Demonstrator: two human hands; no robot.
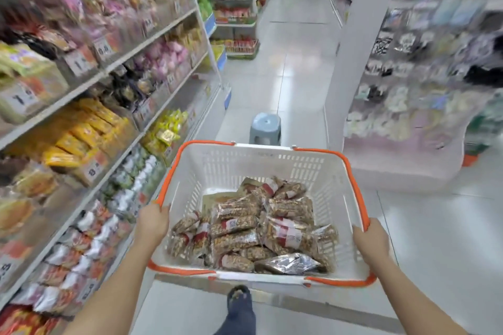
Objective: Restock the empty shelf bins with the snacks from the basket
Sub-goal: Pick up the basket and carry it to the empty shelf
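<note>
Head view: left hand [152, 221] and right hand [370, 239] are gripping the basket [253, 168] rim, fingers curled; keeping it level should be stopping the peanut snack packs [253, 231] inside sliding.

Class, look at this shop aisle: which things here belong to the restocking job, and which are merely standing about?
Belonging to the job:
basket
snack packets in it
left hand and right hand gripping its sides
shelves

Standing about:
blue stool
right-hand display
</note>
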